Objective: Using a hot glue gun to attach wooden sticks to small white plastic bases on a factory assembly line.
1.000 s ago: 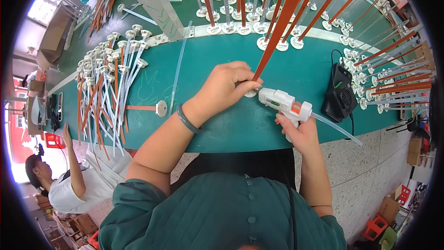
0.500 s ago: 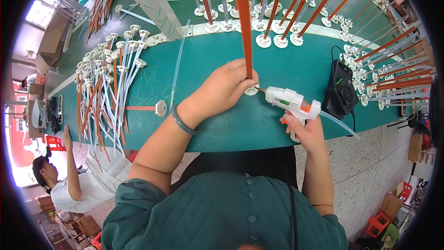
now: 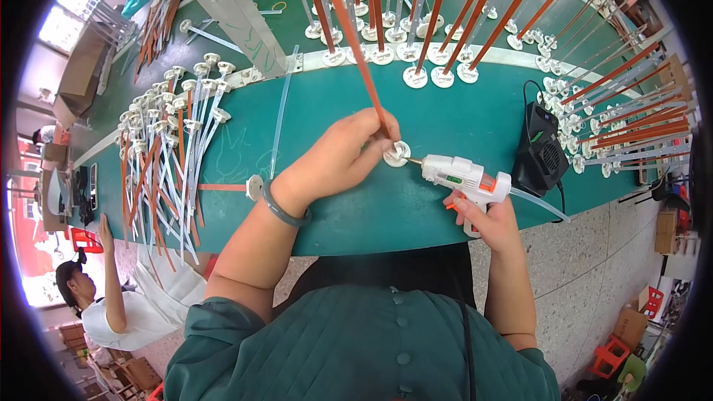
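Observation:
My left hand pinches the lower end of a reddish-brown strip that rises from a white round base on the green table. The strip leans, its top toward the left. My right hand grips a white hot glue gun, fingers round its handle and by the orange trigger. A clear glue stick sticks out of the gun's back. The gun's metal nozzle points left at the right side of the base; whether it touches is too small to tell.
Finished-looking strips on white bases stand in rows at the back and right. A heap of strips lies at left. A metal post rises behind. A black device sits right. A co-worker in white is at far left.
The strip's top has tipped to the left, and more of the white base shows beside my left hand. The glue gun remains in my right hand, its nozzle close to the base.

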The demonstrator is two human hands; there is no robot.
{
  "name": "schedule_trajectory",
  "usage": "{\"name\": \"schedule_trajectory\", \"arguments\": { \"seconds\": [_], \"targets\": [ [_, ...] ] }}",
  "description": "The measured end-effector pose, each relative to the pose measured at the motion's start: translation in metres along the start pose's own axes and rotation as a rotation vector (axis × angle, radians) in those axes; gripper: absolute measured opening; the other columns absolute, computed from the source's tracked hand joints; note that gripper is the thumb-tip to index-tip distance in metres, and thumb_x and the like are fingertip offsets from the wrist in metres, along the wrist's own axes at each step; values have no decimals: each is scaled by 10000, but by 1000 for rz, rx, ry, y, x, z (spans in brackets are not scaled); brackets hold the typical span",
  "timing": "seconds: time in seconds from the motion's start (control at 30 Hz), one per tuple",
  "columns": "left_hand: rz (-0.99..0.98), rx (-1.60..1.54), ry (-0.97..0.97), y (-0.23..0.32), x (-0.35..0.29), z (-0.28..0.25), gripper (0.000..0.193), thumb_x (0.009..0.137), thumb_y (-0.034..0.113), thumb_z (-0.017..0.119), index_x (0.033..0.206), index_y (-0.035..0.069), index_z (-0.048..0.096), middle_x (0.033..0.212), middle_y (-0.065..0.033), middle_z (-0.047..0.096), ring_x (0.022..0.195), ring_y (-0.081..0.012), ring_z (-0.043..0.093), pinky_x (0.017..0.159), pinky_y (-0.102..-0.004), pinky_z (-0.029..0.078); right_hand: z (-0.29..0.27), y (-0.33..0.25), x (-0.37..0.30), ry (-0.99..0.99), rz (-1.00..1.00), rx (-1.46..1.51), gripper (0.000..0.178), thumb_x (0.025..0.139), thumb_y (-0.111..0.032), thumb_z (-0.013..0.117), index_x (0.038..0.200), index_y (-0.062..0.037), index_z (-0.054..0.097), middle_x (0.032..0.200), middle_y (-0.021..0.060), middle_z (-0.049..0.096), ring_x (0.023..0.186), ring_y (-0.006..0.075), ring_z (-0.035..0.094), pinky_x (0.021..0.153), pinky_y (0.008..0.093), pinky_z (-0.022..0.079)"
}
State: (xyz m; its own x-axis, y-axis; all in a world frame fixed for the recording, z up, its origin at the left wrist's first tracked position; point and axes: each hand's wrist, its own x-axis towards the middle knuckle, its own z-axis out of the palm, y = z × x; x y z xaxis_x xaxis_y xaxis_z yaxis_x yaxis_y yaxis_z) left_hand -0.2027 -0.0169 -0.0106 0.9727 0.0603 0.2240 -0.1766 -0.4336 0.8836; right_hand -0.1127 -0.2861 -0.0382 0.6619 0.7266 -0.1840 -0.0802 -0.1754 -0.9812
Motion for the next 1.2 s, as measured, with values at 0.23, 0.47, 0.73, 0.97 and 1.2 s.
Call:
{"name": "schedule_trajectory", "arguments": {
  "seconds": [0.23, 0.47, 0.73, 0.97, 1.2],
  "targets": [
    [32, 65, 17, 0, -1, 2, 162, 870, -47, 577, 1024, 4, 569, 936, -106, 630, 850, -232, 659, 745, -322, 526, 1, -6, 0, -16, 34, -17, 307, 855, -135, 656, 1111, 13, 576, 873, 96, 676, 618, 79, 585, 523, 209, 437],
    [65, 128, 74, 4, 0, 7, 158, 852, -52, 600, 1002, -7, 626, 924, -120, 688, 882, -249, 687, 763, -326, 542, 2, -6, 1, -12, 30, -22, 280, 849, -124, 664, 1082, 12, 589, 859, 82, 674, 619, 76, 578, 528, 214, 440],
    [57, 146, 54, 6, -1, 6, 127, 829, -41, 633, 948, -1, 644, 907, -126, 690, 851, -261, 686, 742, -331, 543, 9, -7, 5, -13, 46, -99, 263, 850, -124, 673, 1065, 7, 602, 858, 72, 672, 626, 75, 579, 531, 217, 439],
    [41, 142, 65, 10, -4, 7, 123, 817, -61, 628, 922, 2, 643, 878, -126, 688, 817, -277, 686, 713, -333, 544, 14, -2, 6, 23, -25, -212, 261, 849, -134, 679, 1059, 1, 601, 830, 49, 660, 612, 62, 566, 524, 218, 435],
    [61, 163, 60, 10, -5, 5, 124, 813, -66, 631, 918, 0, 640, 874, -128, 687, 814, -280, 687, 717, -336, 550, 19, -5, 6, 65, 2, -220, 260, 838, -139, 690, 1044, -6, 604, 761, 16, 616, 588, 56, 554, 506, 215, 428]
  ]
}}
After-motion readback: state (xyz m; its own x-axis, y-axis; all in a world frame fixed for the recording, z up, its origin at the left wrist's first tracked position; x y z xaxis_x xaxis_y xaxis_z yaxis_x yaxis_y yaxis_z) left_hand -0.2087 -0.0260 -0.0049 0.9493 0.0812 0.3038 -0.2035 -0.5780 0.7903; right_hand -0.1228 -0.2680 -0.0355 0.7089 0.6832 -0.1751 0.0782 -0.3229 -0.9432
